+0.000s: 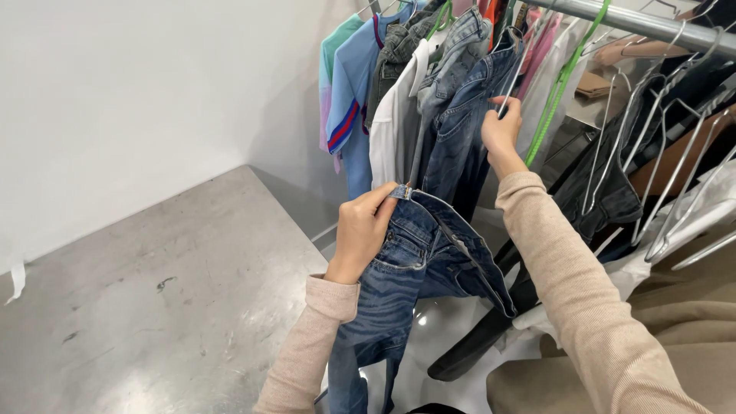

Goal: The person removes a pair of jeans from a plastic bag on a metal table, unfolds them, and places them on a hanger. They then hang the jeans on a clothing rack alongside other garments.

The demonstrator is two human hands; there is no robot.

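Blue jeans held up at a clothes rail

The jeans (414,261) are gripped at the waistband by the left hand (364,230); above it, a wire hanger (512,77) is pinched by the right hand (502,130).

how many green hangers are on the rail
2: one green hanger right of the right hand, one further back above the denim; others may be hidden among the clothes.

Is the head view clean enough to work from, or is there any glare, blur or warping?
Head view: lighting is even and bright; soft glare patches sit on the shiny grey floor; the rail bends slightly with wide-angle warp at the top edge; the left hand gripping the jeans waistband and the right hand at a wire hanger are both sharp.
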